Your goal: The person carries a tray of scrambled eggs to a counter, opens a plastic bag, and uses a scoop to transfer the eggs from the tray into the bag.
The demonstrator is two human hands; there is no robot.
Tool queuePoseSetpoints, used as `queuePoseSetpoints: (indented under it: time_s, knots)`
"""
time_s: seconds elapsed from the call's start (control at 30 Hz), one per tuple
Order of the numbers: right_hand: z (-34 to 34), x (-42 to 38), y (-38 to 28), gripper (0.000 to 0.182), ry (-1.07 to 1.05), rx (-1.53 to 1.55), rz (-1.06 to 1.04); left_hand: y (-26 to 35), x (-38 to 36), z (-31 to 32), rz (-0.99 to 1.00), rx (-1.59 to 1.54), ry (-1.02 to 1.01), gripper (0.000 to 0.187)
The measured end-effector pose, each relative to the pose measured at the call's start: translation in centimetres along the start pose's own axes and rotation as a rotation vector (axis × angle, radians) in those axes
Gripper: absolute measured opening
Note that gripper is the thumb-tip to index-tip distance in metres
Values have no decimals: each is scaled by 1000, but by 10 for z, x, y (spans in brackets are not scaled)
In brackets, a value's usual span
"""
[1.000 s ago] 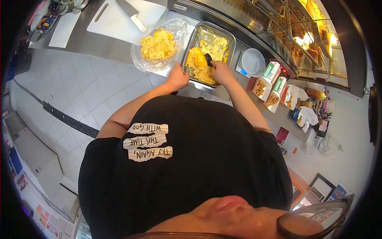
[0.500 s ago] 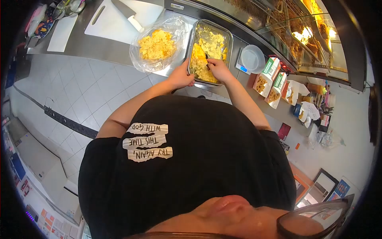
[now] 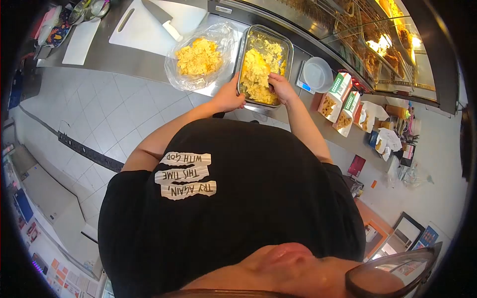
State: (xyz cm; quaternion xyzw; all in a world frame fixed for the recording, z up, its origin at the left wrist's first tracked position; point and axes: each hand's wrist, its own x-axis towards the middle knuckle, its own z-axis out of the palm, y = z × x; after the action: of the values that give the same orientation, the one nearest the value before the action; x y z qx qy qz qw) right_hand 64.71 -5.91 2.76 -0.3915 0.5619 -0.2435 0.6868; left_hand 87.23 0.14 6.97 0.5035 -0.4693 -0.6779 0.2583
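Note:
On the counter stands a rectangular metal tray (image 3: 289,54) with chunky yellow food (image 3: 256,69) inside, heaped toward its left and near parts. My left hand (image 3: 229,95) grips the tray's left rim near the close corner. My right hand (image 3: 281,88) is closed at the tray's right side, low over the food. A small dark piece of a utensil shows at its fingers; the rest is hidden by hand and food. Left of the tray lies an open clear plastic bag (image 3: 175,74) holding more of the crumbly yellow food (image 3: 199,57).
A white cutting board (image 3: 141,30) bears a knife (image 3: 171,30) with a white handle. To the tray's right, a round translucent container (image 3: 317,74) sits on a scale (image 3: 304,85). Food cartons (image 3: 340,87) line the counter beyond it, below a lit glass display case (image 3: 382,49).
My right hand has moved down and to the right, toward the tray's near right side. The food has been turned over into a mound at centre left. My left hand keeps its hold.

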Motion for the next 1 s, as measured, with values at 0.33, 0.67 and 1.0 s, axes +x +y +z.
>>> queuePoseSetpoints:
  time_s: [0.33,0.67,1.0]
  knots:
    - [-48,15,20,12,-12,-22,-103,-25,10,-8,-59,-5,-8,76]
    - [-83,-15,-12,18,46,-117,-124,30,-32,-95,394,540,525,25]
    - [-53,-34,-44,17,137,-107,-156,-19,-31,-164,-155,597,427,67]
